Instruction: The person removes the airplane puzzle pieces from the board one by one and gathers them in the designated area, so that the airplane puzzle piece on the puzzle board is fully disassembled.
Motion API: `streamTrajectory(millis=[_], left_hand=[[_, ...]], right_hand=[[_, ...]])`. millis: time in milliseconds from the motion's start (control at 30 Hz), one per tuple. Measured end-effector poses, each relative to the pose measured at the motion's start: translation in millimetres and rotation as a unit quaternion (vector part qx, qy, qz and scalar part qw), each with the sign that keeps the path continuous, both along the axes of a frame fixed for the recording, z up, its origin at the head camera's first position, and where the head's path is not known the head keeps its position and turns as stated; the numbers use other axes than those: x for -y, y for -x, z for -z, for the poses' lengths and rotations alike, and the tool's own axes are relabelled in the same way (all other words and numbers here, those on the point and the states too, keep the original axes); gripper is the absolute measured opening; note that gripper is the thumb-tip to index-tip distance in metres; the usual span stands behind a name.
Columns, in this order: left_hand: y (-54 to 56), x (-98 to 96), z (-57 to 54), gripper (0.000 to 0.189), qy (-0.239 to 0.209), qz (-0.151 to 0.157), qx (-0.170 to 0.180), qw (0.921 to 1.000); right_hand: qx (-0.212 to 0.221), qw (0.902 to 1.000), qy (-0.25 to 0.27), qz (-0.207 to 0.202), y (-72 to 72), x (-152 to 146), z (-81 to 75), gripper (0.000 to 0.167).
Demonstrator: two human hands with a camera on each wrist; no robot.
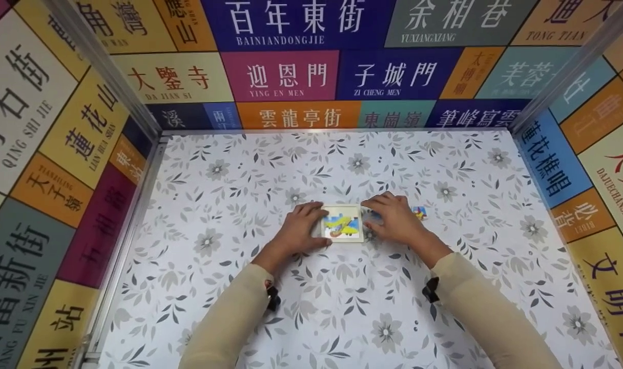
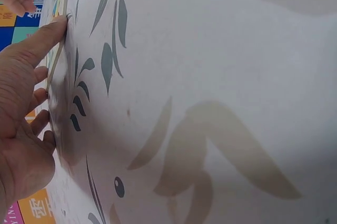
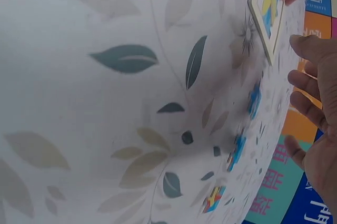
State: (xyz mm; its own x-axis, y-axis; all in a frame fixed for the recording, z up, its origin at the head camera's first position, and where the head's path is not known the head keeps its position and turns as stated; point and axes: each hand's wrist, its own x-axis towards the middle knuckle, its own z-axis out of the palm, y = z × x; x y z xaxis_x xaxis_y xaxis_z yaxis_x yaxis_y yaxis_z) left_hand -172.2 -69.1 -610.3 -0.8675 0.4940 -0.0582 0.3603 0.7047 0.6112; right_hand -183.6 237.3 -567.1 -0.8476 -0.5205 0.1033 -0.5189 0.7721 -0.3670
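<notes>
A small jigsaw puzzle board (image 1: 362,228) with a pale frame lies on the table; its picture shows a yellow airplane on blue, and the upper part of its inside is bare. My left hand (image 1: 299,230) holds the board at its left side, thumb near the lower corner and fingers by the upper one. Just right of the board hovers my right hand (image 3: 322,108), fingers apart and loosely bent, with nothing between them. Beneath it lie loose blue puzzle pieces (image 3: 237,151). Farther right sits a red, yellow and blue piece (image 1: 420,212).
White cloth with grey flowers and leaves covers the table (image 1: 270,318). Panels (image 1: 286,77) of colourful printed signs stand along the back and both sides, joined by metal posts (image 1: 573,61). Dark straps (image 1: 431,290) sit near the wrists.
</notes>
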Motion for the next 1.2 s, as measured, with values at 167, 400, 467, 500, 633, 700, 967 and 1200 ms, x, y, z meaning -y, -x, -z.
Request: streamTrajectory(millis=[167, 400, 467, 500, 633, 700, 967, 1200], left_hand=[[-0.4, 0.5, -0.4, 0.076, -0.016, 0.001, 0.001, 0.9999], [-0.3, 1.6, 0.4, 0.077, -0.020, -0.007, -0.002, 0.9998], [-0.2, 1.3, 1.4, 0.077, -0.017, -0.008, -0.001, 0.9998], [-0.3, 1.2, 2.5, 0.077, -0.017, -0.008, 0.000, 0.9998], [-1.5, 1.1, 6.8, 0.077, -0.023, -0.007, 0.001, 0.9997], [-2.2, 0.6, 6.9, 0.077, -0.028, -0.009, 0.001, 0.9996], [-1.1, -0.4, 8.0, 0.076, -0.026, -0.011, -0.004, 0.9996], [-0.7, 0.5, 8.2, 0.074, -0.025, -0.012, -0.006, 0.9996]], right_hand=[[0.005, 0.9999, 0.005, -0.012, -3.2, 12, 0.3, 0.045], [0.016, 0.9993, 0.007, -0.034, -4.8, 30, 4.0, 0.047], [0.019, 0.9990, 0.010, -0.040, -5.6, 35, 6.2, 0.049], [0.020, 0.9989, 0.009, -0.042, -6.0, 37, 7.4, 0.049], [0.022, 0.9982, 0.013, -0.055, -7.0, 45, 11.4, 0.051], [0.021, 0.9978, 0.014, -0.061, -6.6, 49, 13.3, 0.051], [0.032, 0.9972, 0.016, -0.066, -6.8, 60, 17.6, 0.053], [0.052, 0.9968, 0.019, -0.057, -8.3, 65, 18.3, 0.056]])
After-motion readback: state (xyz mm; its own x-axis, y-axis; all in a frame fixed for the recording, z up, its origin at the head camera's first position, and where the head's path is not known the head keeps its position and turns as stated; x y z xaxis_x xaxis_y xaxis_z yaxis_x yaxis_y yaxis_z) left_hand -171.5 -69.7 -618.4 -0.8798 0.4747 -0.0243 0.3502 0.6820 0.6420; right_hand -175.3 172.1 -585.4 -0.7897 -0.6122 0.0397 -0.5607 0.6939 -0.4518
